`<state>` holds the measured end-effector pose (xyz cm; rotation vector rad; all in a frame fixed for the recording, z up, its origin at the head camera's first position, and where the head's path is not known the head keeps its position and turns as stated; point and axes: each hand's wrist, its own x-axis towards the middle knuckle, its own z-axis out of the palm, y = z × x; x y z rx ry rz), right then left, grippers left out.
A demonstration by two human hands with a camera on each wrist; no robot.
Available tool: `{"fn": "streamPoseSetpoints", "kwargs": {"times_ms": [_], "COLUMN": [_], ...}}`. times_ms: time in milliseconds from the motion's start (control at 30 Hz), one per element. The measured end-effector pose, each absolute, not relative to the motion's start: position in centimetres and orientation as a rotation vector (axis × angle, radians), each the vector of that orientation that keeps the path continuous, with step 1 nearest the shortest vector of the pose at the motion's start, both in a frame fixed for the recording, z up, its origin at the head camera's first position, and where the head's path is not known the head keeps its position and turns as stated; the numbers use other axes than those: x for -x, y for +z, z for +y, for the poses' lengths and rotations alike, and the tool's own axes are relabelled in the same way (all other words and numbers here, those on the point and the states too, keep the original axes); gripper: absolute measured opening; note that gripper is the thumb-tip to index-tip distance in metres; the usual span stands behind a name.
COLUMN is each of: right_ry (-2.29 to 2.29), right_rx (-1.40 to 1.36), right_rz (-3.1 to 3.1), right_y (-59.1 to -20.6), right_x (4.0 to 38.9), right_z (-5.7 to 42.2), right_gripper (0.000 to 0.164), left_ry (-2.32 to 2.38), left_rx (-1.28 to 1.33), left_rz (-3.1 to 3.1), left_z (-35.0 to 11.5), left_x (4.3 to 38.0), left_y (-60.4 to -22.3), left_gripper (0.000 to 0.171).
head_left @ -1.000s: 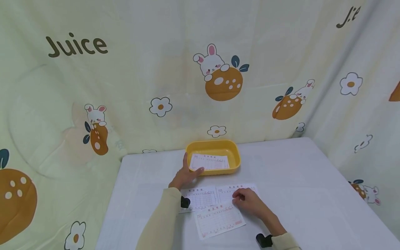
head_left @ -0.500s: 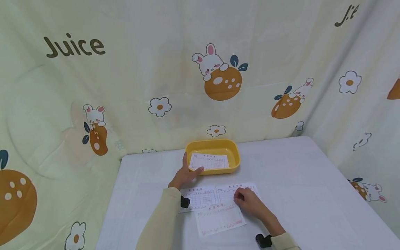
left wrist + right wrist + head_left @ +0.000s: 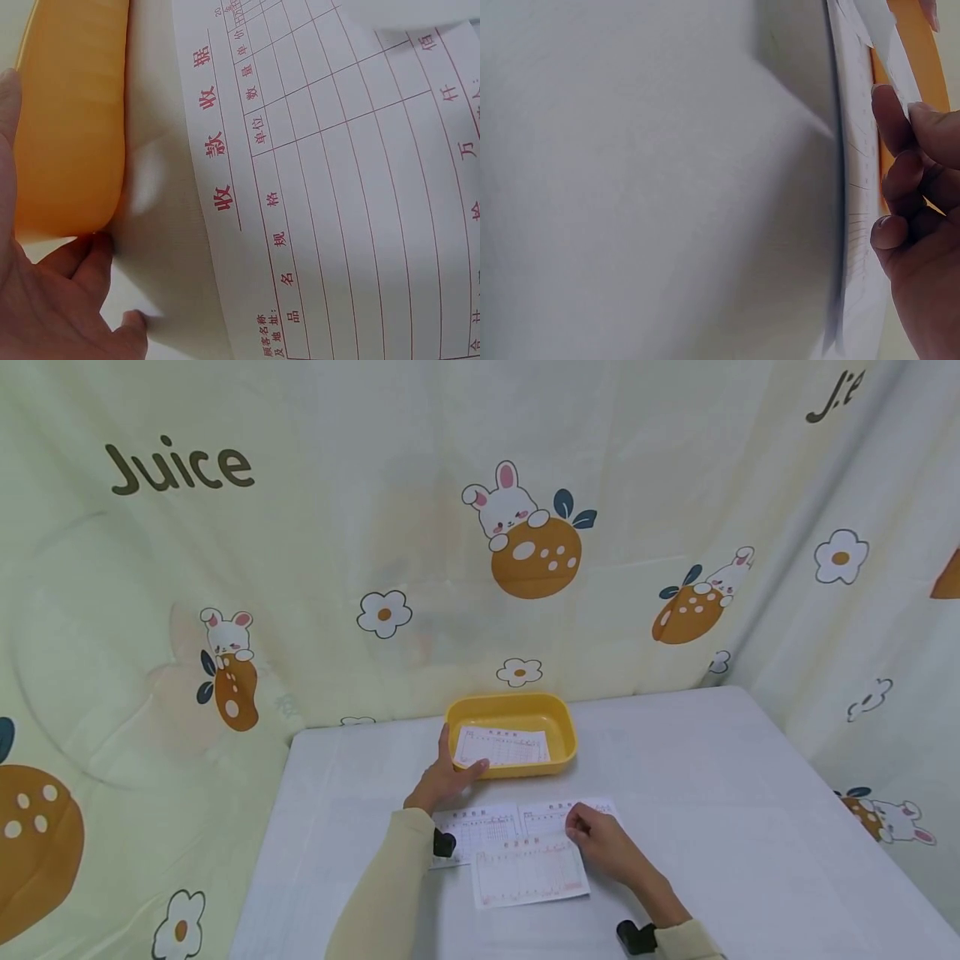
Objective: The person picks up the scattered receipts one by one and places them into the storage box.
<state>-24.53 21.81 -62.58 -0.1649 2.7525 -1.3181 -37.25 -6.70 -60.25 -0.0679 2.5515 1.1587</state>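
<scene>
My left hand [image 3: 442, 782] holds the near left corner of a yellow plastic tray [image 3: 562, 735], its thumb at the front rim; in the left wrist view its fingers bend beneath the tray's edge. Between thumb and index finger, my right hand [image 3: 606, 845] pinches the upper right corner of a printed receipt slip [image 3: 528, 878]. That slip overlaps two other receipt slips lying side by side, a left one [image 3: 491, 825] and a right one [image 3: 542, 817] partly covered by my right hand. The right wrist view shows the pinched paper [image 3: 894, 49] edge-on at the fingertips.
Inside the tray lies another receipt slip [image 3: 502, 747]. A white cloth covers the table [image 3: 712, 827]. Behind the tray hangs a curtain [image 3: 427, 535] printed with rabbits and fruit. Each wrist carries a small black camera, such as the right one [image 3: 634, 937].
The pinched receipt slip has turned straighter, its lower edge shifting up and away from me. My right hand has moved slightly right. The left hand and tray stay put.
</scene>
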Motion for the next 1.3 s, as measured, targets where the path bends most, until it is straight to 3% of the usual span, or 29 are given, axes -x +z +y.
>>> {"fn": "streamPoseSetpoints", "kwargs": {"times_ms": [567, 1300], "right_ry": [-1.369, -1.456], "right_rx": [0.186, 0.194], "right_rz": [2.820, 2.920], "right_y": [-60.3, -56.0], "right_x": [24.7, 27.8], "right_z": [23.9, 26.0], "right_gripper": [0.005, 0.004], "left_ry": [1.183, 1.238], "left_rx": [0.096, 0.002], "left_rz": [2.531, 2.556], "left_z": [-6.5, -7.0], "left_x": [37.2, 36.3], "left_y": [-60.1, -59.5], "left_gripper": [0.120, 0.122]}}
